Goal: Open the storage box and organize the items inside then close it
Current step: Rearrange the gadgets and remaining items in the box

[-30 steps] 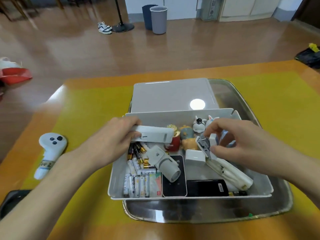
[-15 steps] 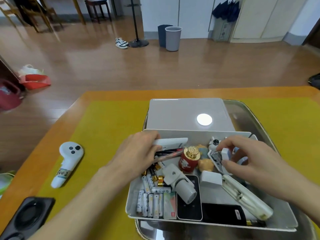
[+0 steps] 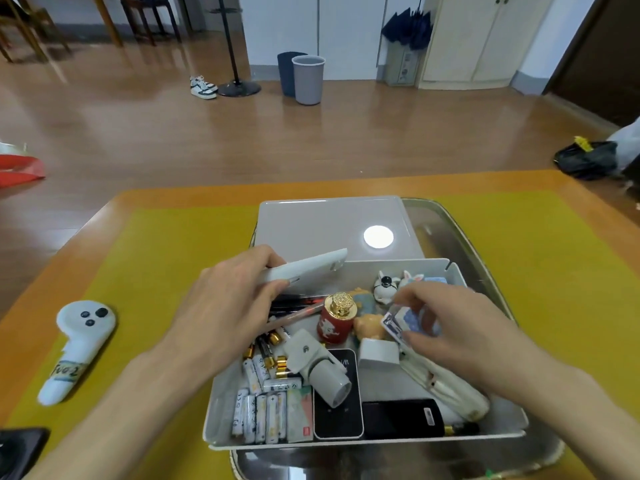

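Observation:
The open white storage box sits on a metal tray, its flat lid lying behind it. My left hand grips a flat white remote-like device, tilted up over the box's back left corner. My right hand pinches a small blue-and-white packet above the box's right half. Inside lie several batteries, a red jar with a gold cap, small figurines, a grey cylindrical gadget, a black device and a cream folding umbrella.
The metal tray rests on a yellow mat covering an orange table. A white game controller lies on the mat to the left, and a black object is at the bottom left corner.
My left hand has lifted the white device higher and tilted it. My right hand has raised a small blue-and-white packet out of the box's right side. The camera has tilted up.

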Demonstrator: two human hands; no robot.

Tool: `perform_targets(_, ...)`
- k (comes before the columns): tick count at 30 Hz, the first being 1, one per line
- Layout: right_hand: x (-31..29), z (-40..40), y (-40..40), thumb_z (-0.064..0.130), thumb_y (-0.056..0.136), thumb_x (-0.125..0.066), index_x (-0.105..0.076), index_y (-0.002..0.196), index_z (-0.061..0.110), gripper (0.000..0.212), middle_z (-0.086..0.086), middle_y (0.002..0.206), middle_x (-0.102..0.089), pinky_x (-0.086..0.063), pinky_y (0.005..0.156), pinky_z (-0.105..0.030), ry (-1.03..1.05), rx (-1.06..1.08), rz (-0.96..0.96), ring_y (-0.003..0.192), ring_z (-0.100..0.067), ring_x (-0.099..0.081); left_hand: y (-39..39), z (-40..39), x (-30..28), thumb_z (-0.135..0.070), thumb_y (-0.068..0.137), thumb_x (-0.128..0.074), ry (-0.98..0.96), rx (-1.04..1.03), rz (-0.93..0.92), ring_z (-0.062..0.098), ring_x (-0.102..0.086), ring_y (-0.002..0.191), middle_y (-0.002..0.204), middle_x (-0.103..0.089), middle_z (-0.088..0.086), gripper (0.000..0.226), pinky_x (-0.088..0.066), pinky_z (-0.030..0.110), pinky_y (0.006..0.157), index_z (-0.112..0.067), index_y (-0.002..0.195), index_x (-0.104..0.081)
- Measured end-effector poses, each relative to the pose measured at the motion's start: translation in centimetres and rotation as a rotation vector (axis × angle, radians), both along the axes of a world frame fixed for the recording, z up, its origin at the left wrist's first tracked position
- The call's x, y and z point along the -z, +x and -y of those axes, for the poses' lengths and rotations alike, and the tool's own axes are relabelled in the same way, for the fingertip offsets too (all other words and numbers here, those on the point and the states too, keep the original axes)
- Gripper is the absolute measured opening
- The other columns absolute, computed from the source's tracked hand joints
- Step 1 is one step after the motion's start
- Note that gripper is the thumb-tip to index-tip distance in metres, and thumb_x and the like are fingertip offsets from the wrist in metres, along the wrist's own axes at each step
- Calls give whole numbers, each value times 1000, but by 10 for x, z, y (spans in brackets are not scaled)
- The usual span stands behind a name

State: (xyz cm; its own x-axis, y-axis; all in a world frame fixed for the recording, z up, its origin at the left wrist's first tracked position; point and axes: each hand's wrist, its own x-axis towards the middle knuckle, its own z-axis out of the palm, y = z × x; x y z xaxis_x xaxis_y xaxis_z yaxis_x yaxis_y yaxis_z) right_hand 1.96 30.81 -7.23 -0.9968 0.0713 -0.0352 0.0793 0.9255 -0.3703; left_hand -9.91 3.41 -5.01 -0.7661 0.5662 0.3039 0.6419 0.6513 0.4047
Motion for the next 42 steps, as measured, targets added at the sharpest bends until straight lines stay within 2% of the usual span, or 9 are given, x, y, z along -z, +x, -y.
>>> perform_targets(10, 12, 12, -29, 34, 91, -66, -55, 127, 37, 37, 15, 127, -62, -50, 87, -36, 165, 21, -111, 121, -14, -55, 8, -4, 0, -31, 93, -57, 0, 81, -36, 11, -58, 77, 90, -62, -15, 8, -48, 35, 59, -28, 101, -58)
perform_targets(14, -2, 8, -18, 58, 79, -72, -51, 139, 38, 67, 23, 129, -57, -50, 83, -29, -288, 26, -236, 110, -5, -57, 6, -12, 7, -28, 93, -61, 39, 137, -33, 10, -56, 81, 92, -61, -15, 8, -47, 33, 63, -28, 101, -58)
perform_targets(17, -15, 9, -12, 72, 85, -59, -50, 141, 46, 62, 22, 126, -61, -52, 78, -29, -576, -69, -109, 102, -8, -60, 13, -24, 13, -22, 93, -66, 64, 245, -29, 8, -52, 82, 95, -60, -14, 13, -45, 32, 66, -25, 103, -59)
perform_targets(20, -14, 7, -6, 71, 93, -45, -54, 139, 39, 57, 18, 113, -64, -42, 75, -25, -451, -148, -27, 86, -8, -57, 23, -32, 19, -22, 96, -64, 92, 336, -41, 15, -59, 89, 102, -63, -8, 11, -51, 37, 72, -20, 107, -61)
perform_targets(26, -6, 2, 15, 66, 100, -17, -35, 143, 43, 52, 12, 110, -54, -48, 88, -43, 8, -300, 30, 108, -11, -48, 34, -46, 24, -19, 98, -59, 131, 445, -70, 20, -64, 98, 113, -66, -2, 17, -54, 41, 80, -10, 110, -68)
perform_targets(30, -7, -7, 19, 53, 105, -20, -44, 145, 32, 51, 9, 110, -53, -44, 87, -39, 131, -282, -17, 97, -11, -39, 40, -50, 24, -16, 95, -66, 141, 440, 8, 16, -63, 111, 126, -63, -6, 26, -53, 40, 91, -14, 121, -65)
perform_targets(35, -7, -35, 22, 52, 102, -11, -44, 142, 20, 61, -1, 111, -51, -41, 80, -37, 444, -48, -87, 94, -19, -32, 30, -26, 23, -36, 88, -68, -57, 355, 51, -1, -54, 119, 127, -49, -32, 58, -54, 31, 92, -45, 138, -40)
perform_targets(39, 7, -27, 17, 51, 100, -23, -44, 139, 21, 54, -4, 118, -52, -39, 78, -37, 555, 51, -46, 103, -25, -40, 33, -8, 28, -35, 73, -84, -338, 445, -80, 4, -54, 113, 126, -59, -19, 65, -56, 25, 81, -35, 132, -55)
perform_targets(42, 9, -22, 17, 56, 97, -40, -49, 133, 22, 50, -3, 116, -55, -41, 77, -37, 546, 79, -54, 103, -25, -43, 31, -18, 32, -30, 70, -89, -381, 520, -45, 10, -56, 115, 125, -62, -14, 61, -57, 35, 86, -29, 125, -65)
